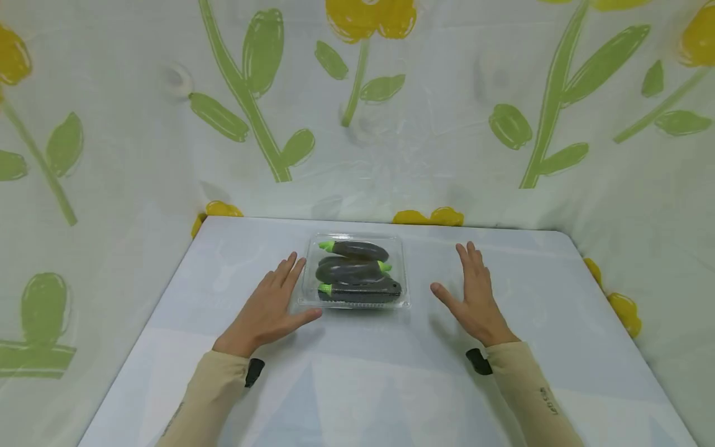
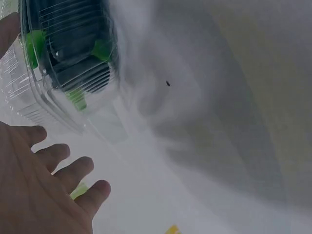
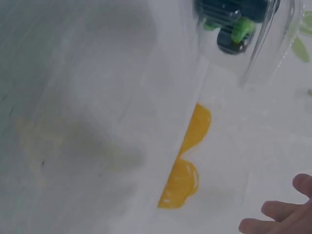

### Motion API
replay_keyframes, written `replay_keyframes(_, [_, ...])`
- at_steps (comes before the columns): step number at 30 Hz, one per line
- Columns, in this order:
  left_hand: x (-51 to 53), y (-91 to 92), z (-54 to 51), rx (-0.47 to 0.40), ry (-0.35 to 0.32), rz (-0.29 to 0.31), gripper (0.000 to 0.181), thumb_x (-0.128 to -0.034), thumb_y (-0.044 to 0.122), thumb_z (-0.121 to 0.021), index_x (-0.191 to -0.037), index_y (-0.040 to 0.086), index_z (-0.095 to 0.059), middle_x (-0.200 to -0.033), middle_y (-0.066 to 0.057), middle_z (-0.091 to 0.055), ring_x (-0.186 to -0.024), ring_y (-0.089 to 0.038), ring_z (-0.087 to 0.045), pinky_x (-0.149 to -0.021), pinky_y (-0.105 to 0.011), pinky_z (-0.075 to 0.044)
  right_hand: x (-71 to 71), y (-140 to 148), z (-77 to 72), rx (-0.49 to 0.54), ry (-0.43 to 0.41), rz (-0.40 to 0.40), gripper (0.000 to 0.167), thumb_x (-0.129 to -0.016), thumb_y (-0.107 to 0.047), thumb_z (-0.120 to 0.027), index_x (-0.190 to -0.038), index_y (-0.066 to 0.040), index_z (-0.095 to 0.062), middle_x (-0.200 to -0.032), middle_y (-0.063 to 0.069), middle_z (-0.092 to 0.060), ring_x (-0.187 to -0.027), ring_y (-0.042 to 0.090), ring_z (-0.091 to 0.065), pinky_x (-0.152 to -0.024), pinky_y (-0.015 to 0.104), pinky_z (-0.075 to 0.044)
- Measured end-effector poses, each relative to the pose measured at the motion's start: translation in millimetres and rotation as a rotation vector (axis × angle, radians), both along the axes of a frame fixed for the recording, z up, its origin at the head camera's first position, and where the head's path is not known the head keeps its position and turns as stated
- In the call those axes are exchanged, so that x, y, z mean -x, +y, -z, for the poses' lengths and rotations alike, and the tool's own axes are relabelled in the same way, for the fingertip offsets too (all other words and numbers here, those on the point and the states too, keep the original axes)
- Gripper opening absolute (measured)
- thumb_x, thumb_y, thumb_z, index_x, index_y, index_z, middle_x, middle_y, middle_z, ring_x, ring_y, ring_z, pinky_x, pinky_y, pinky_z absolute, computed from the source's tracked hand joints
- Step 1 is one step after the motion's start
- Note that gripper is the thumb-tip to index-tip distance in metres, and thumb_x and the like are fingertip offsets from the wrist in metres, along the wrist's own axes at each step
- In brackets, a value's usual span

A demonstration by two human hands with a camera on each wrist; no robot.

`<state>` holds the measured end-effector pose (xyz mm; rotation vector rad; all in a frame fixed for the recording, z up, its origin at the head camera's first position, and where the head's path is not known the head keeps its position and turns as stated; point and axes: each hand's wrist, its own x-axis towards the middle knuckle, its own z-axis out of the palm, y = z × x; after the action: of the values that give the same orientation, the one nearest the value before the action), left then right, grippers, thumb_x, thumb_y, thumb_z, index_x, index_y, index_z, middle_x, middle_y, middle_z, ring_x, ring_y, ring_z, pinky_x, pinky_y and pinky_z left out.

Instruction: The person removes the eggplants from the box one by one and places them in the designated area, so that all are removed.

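A clear plastic clamshell box point(image 1: 406, 273) lies on the white table, with several dark eggplants point(image 1: 350, 271) with bright green stem ends inside. Just left of the box is my left hand point(image 1: 269, 315), its fingers straight and the thumb spread toward the box's near left corner. In the left wrist view, a gap shows between the fingertips point(image 2: 92, 192) and the ridged box point(image 2: 36, 109). To the right of the box, clearly apart from it, my right hand point(image 1: 472, 305) is held with fingers extended and thumb out. Only some fingertips point(image 3: 278, 210) show in the right wrist view.
The white table point(image 1: 357, 385) has a straight far edge and rounded far right corner. Behind and beside it hangs a pale sheet point(image 1: 424, 136) printed with green leaves and yellow flowers. Beige sleeves and dark wrist straps cover both forearms.
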<state>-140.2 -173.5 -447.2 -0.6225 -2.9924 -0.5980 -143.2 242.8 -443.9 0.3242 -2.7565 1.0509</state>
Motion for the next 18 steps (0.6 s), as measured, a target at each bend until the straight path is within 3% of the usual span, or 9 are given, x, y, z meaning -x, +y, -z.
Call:
replay_keyframes(5, [2.3,3.2,3.5,-0.041,-0.001,0.004,0.11,-0.0877,0.075,-0.057,-0.164,0.011,-0.01,-0.17,-0.008,-0.011,-0.154,-0.031,-0.018,-0.122,-0.053,-0.019,-2.0,-16,-0.4,-0.013,-0.028,-0.062,0.101,-0.092,-0.052,-0.07,-0.165,-0.027,-0.005,-0.17,0.001,0.005,-0.155,0.033,0.008,-0.119,0.066,-0.001])
replay_keyframes(11, [2.8,4.6,3.8,-0.042,-0.001,0.022,0.109,-0.0893,0.072,-0.058,-0.164,0.01,-0.009,-0.169,-0.009,-0.013,-0.153,-0.031,-0.019,-0.122,-0.052,-0.019,-6.7,-38,3.2,-0.033,-0.071,-0.166,0.11,-0.086,-0.057,-0.075,-0.164,-0.032,-0.001,-0.17,-0.005,0.006,-0.156,0.027,0.006,-0.122,0.06,-0.004])
replay_keyframes(18, [3.7,6.5,5.8,-0.068,-0.002,0.013,0.107,-0.0904,0.07,-0.059,-0.164,0.009,-0.01,-0.166,-0.013,-0.024,-0.15,-0.035,-0.027,-0.122,-0.051,-0.022,-6.1,-58,8.6,-0.066,-0.097,-0.25,0.117,-0.082,-0.062,-0.076,-0.165,-0.025,-0.002,-0.17,-0.005,0.007,-0.156,0.018,0.005,-0.123,0.057,-0.004])
